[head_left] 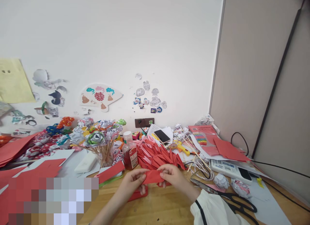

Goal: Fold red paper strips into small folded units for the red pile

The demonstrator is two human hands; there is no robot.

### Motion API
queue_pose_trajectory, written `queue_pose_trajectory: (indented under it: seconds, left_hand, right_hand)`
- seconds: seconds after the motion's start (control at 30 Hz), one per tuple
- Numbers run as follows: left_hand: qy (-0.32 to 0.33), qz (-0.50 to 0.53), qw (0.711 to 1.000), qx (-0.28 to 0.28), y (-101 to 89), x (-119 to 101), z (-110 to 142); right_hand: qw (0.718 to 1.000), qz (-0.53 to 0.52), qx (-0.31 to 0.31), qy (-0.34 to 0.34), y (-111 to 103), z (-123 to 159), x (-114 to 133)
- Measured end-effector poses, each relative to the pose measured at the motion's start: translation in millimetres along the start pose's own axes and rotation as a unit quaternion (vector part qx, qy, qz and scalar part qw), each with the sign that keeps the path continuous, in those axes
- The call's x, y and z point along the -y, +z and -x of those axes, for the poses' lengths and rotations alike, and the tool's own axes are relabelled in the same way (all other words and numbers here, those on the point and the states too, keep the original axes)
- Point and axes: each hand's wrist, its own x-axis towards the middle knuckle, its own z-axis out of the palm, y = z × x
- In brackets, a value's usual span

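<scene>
Between my two hands, just above the front of the wooden table, a small folded piece of red paper (153, 177) is stretched level. My left hand (135, 181) pinches its left end, thumb on top. At the other end my right hand (170, 177) grips it the same way. Below my left hand, another red paper piece (139, 193) lies on the table, partly covered by the fingers. Right behind the hands spreads a heap of folded red paper strips (157, 155).
A jar of reddish-brown liquid (129, 154) and a cup of wooden sticks (106, 157) stand left of the heap. Black-handled scissors (232, 199), a phone (162, 136), a yellow glue gun (182, 148) and a white calculator (230, 168) lie rightward. Red sheets (43, 170) lie left.
</scene>
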Motion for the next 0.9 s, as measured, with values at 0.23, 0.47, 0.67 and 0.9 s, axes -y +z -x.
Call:
queue_pose_trajectory:
  seconds: [0.23, 0.47, 0.67, 0.9]
  left_hand:
    - [0.017, 0.049, 0.998, -0.019, -0.6, -2.6, 2.3]
    - [-0.021, 0.074, 0.997, 0.003, 1.4, -3.3, 3.0]
    - [-0.046, 0.034, 0.998, -0.023, 4.2, 3.6, -2.1]
    - [0.028, -0.091, 0.995, -0.018, 10.3, 11.9, -2.9]
  right_hand:
    - [0.999, -0.007, -0.042, -0.019, 3.7, -1.0, 2.1]
    - [0.99, 0.114, -0.057, -0.058, 6.0, 3.8, 6.9]
    - [0.965, 0.238, -0.048, -0.102, 8.2, 6.5, 9.1]
    - [0.94, 0.323, -0.025, -0.104, 14.4, 9.7, 12.5]
